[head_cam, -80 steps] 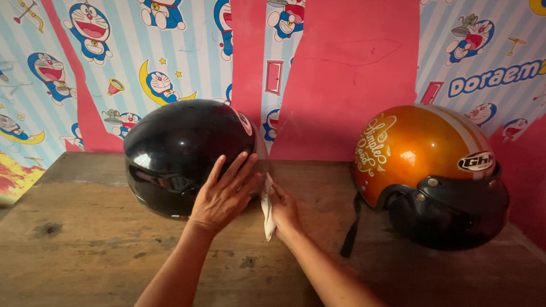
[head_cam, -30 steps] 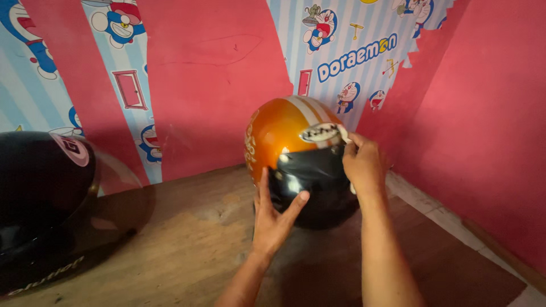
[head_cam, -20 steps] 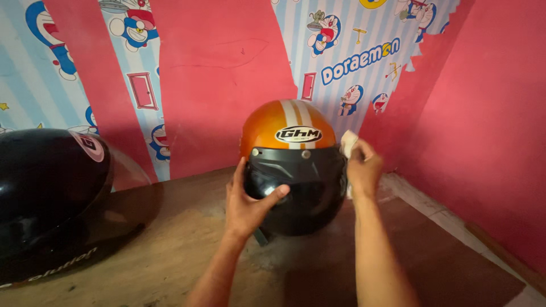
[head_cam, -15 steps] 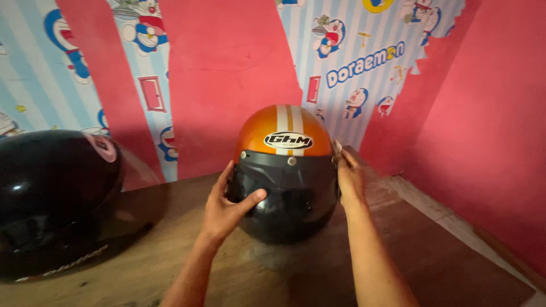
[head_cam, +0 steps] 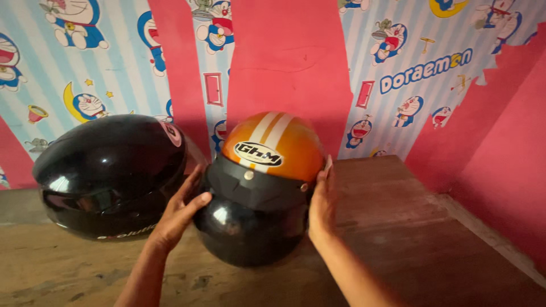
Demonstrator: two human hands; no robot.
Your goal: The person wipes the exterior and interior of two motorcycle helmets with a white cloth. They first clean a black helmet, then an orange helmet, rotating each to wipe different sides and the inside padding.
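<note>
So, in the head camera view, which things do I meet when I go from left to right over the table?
black helmet → left hand → orange helmet → right hand → bare wooden table

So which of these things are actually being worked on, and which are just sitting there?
In hand:
- orange helmet, with a dark visor, held on both sides by the left hand and right hand
- pale cloth, a sliver showing at the right hand's fingertips

Just there:
- black helmet, beside the left hand
- wooden table
- cartoon wallpaper
</note>
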